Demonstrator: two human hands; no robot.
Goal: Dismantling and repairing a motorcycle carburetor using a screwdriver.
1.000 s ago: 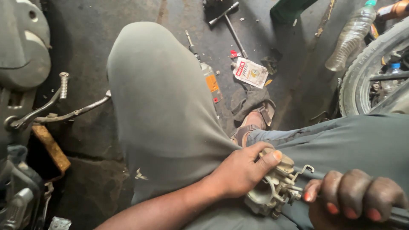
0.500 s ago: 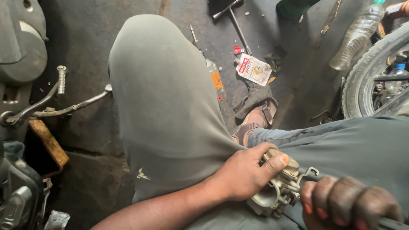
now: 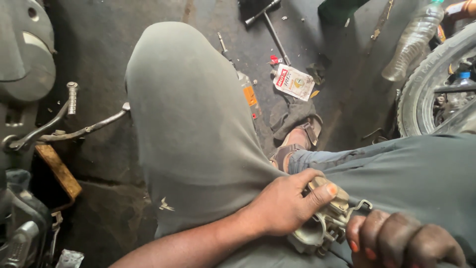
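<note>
the left hand clamps its fingers around a dull grey cast-metal carburettor resting on the lap, probably heavy, rigid and greasy, best gripped by its body, while the right hand seems clenched on something hidden.

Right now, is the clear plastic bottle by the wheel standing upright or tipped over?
Tipped. The clear plastic bottle lies slanted on the floor beside the tyre, its green cap pointing up-right.
</note>
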